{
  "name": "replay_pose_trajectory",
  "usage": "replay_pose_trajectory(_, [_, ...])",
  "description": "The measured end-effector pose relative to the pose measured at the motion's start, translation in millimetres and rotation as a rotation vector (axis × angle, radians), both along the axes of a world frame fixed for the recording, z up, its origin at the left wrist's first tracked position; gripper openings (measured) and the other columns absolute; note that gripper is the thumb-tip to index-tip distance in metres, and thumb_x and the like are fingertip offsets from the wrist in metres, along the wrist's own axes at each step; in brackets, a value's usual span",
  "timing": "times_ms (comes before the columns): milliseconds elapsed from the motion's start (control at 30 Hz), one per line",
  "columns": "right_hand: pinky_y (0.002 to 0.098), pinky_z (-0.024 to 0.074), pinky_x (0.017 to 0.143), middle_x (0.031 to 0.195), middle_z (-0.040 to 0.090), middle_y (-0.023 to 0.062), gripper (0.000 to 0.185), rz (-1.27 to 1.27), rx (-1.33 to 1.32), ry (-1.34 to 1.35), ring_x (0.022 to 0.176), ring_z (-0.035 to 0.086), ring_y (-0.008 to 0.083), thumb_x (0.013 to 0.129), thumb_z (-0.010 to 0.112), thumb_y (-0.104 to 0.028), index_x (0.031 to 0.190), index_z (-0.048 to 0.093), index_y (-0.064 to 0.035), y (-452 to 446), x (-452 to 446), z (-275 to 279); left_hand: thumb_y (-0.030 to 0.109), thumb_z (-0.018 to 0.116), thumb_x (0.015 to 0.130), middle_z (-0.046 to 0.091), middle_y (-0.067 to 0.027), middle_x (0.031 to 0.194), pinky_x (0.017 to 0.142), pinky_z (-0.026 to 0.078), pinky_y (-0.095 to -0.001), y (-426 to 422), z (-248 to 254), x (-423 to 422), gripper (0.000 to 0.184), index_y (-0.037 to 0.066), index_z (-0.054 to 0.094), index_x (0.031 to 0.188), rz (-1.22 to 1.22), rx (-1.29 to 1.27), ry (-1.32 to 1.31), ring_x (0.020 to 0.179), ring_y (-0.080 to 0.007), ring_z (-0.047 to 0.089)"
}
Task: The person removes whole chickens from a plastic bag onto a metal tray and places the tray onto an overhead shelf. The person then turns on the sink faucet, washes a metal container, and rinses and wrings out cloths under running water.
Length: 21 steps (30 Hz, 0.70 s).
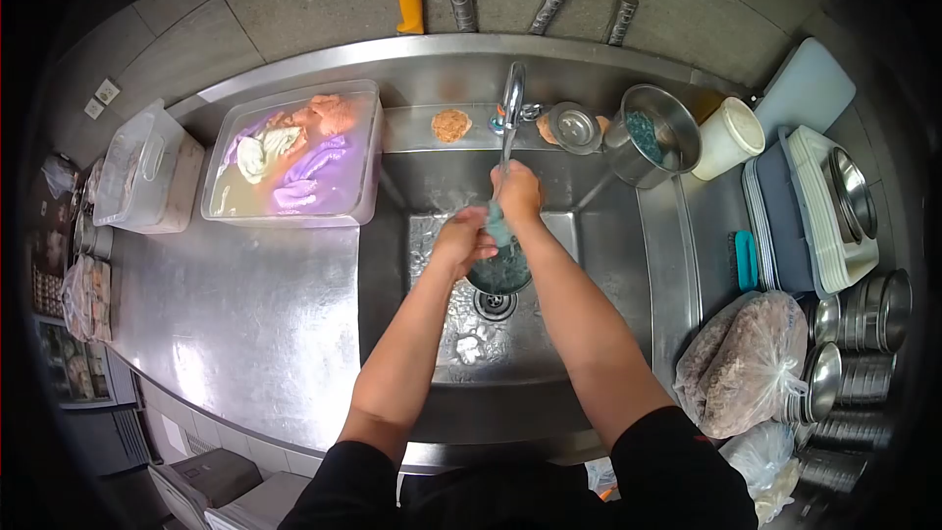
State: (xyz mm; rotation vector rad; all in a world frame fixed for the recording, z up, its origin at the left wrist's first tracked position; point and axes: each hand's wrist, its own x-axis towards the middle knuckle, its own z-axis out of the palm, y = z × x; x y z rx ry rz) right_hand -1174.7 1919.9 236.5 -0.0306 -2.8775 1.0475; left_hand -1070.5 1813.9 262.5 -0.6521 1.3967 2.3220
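Over the steel sink (422, 324), my right hand (520, 192) is closed on a soft teal-green thing, perhaps a piece of cloth (498, 226), right under the tap (514, 98). Water runs from the spout onto this hand. My left hand (464, 241) meets the lower part of the teal thing with its fingers curled against it. Below both hands sits a round metal bowl (502, 280) with dark greenish water and teal matter in it. My forearms and hands hide part of the bowl.
Left of the sink stands a clear tub (368, 177) with purple, white and orange cloths in cloudy liquid. A steel pot (662, 118) and white bucket (731, 137) are at the right. Knife handles (404, 0) rise behind. Filled plastic bags (751, 363) and a teal brush (746, 260) lie right.
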Motion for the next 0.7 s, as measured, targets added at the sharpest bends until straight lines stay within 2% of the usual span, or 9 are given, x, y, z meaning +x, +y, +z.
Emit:
replay_pose_trajectory(67, [0.0378, 0.0488, 0.062, 0.069, 0.064, 0.0104, 0.019, -0.137, -0.452, -0.102, 0.064, 0.062, 0.0251, 0.077, 0.063, -0.025, 0.084, 0.065, -0.0077, -1.0, -15.4, -20.9, 0.042, 0.043, 0.095, 0.051, -0.0113, 0.119, 0.074, 0.052, -0.0504, -8.9, 1.2, 1.1, 0.044, 0.007, 0.045, 0.122, -0.027, -0.074, -0.121, 0.096, -0.0293, 0.057])
replay_pose_trajectory(133, [0.0413, 0.0494, 0.076, 0.090, 0.066, 0.0207, 0.034, 0.098, -0.722, -0.281, 0.088, 0.064, 0.0353, 0.076, 0.059, -0.026, 0.098, 0.064, 0.0000, -9.2, 14.7, -12.6, 0.036, 0.042, 0.096, 0.054, -0.0131, 0.114, 0.075, 0.052, -0.0493, -9.3, -18.2, -11.7, 0.038, 0.007, 0.048, 0.118, 0.026, 0.160, -0.146, 0.094, -0.0287, 0.059])
replay_pose_trajectory(167, [0.0408, 0.0493, 0.077, 0.097, 0.065, 0.0212, 0.038, 0.002, -0.566, -0.398, 0.092, 0.063, 0.0355, 0.075, 0.059, -0.027, 0.102, 0.063, -0.0003, -23.2, 38.0, -8.5, 0.031, 0.042, 0.096, 0.058, -0.0149, 0.108, 0.076, 0.052, -0.0482, -7.3, -36.1, -18.3, 0.032, 0.006, 0.050, 0.114, 0.068, 0.393, -0.181, 0.091, -0.0281, 0.061])
replay_pose_trajectory(200, [0.0406, 0.0490, 0.079, 0.101, 0.064, 0.0220, 0.041, 0.109, -0.493, -0.226, 0.095, 0.061, 0.0368, 0.074, 0.060, -0.029, 0.103, 0.062, -0.0006, -27.6, 67.7, 2.4, 0.026, 0.044, 0.094, 0.061, -0.0159, 0.101, 0.075, 0.053, -0.0443, -4.8, -65.1, -31.0, 0.028, 0.003, 0.055, 0.106, 0.162, 0.557, -0.155, 0.087, -0.0275, 0.062])
replay_pose_trajectory(333, [0.0416, 0.0486, 0.080, 0.090, 0.065, 0.0220, 0.040, 0.085, -0.525, -0.387, 0.089, 0.063, 0.0378, 0.074, 0.061, -0.032, 0.105, 0.063, -0.0058, -20.2, 97.3, 20.4, 0.024, 0.046, 0.093, 0.061, -0.0150, 0.097, 0.073, 0.053, -0.0418, 17.7, -71.6, -27.1, 0.025, 0.002, 0.056, 0.102, 0.183, 0.433, -0.046, 0.083, -0.0265, 0.062])
replay_pose_trajectory(400, [0.0425, 0.0487, 0.078, 0.085, 0.065, 0.0215, 0.038, -0.079, -0.217, 0.033, 0.086, 0.063, 0.0379, 0.074, 0.062, -0.033, 0.100, 0.065, -0.0056, -19.2, 84.4, 17.9, 0.022, 0.047, 0.093, 0.062, -0.0143, 0.095, 0.072, 0.054, -0.0401, 25.4, -70.6, -25.1, 0.024, 0.002, 0.057, 0.099, 0.191, 0.333, 0.032, 0.080, -0.0258, 0.063])
replay_pose_trajectory(500, [0.0434, 0.0490, 0.076, 0.088, 0.065, 0.0210, 0.037, 0.009, -0.055, -0.079, 0.088, 0.062, 0.0396, 0.074, 0.064, -0.034, 0.096, 0.066, -0.0046, 0.9, 33.5, 25.1, 0.020, 0.049, 0.092, 0.061, -0.0113, 0.093, 0.066, 0.054, -0.0364, 21.1, -56.8, -24.4, 0.020, 0.003, 0.056, 0.100, 0.226, 0.302, -0.132, 0.075, -0.0247, 0.063])
replay_pose_trajectory(633, [0.0409, 0.0488, 0.072, 0.083, 0.067, 0.0162, 0.032, 0.003, -0.040, -0.042, 0.080, 0.064, 0.0334, 0.074, 0.063, -0.031, 0.089, 0.066, -0.0026, 8.7, -9.3, 0.3, 0.019, 0.055, 0.088, 0.059, -0.0050, 0.093, 0.069, 0.053, -0.0379, -19.2, -14.5, -14.4, 0.023, 0.008, 0.055, 0.108, -0.213, -0.224, -0.053, 0.074, -0.0209, 0.059])
replay_pose_trajectory(700, [0.0351, 0.0487, 0.066, 0.079, 0.067, 0.0102, 0.019, 0.271, -0.624, -0.408, 0.069, 0.064, 0.0228, 0.073, 0.061, -0.019, 0.083, 0.064, -0.0022, 9.2, -4.2, 32.2, 0.016, 0.060, 0.084, 0.059, -0.0043, 0.093, 0.075, 0.050, -0.0322, -39.5, -54.7, -32.3, 0.025, 0.006, 0.055, 0.106, -0.106, -1.199, 0.542, 0.079, -0.0170, 0.059])
